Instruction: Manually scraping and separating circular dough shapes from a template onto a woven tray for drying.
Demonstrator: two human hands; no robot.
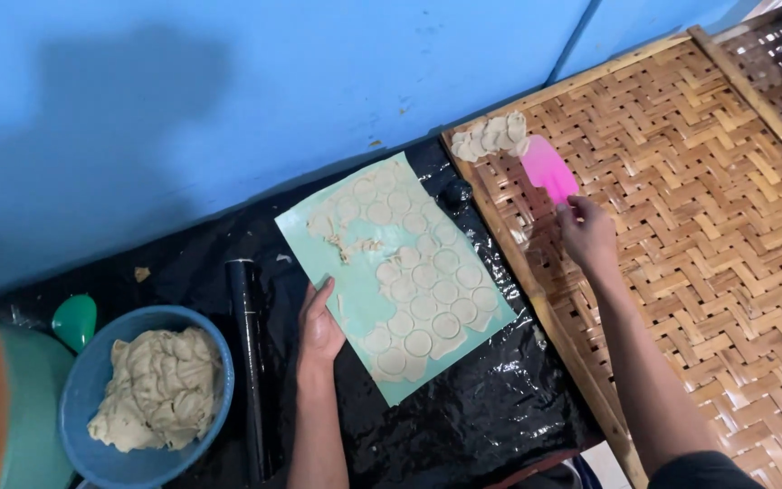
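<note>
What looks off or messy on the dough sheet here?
On the green sheet, the upper left rounds are torn into ragged scraps, leaving bare mat, while the other dough rounds sit in neat rows. The left hand rests on the sheet's edge.

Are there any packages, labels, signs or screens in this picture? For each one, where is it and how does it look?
None in view: no package, label, sign or screen.
The left hand rests on the pale green sheet of cut dough rounds.
The right hand holds the pink flat scraper over the woven bamboo tray.
The blue round bowl of dough carries no label.
</note>
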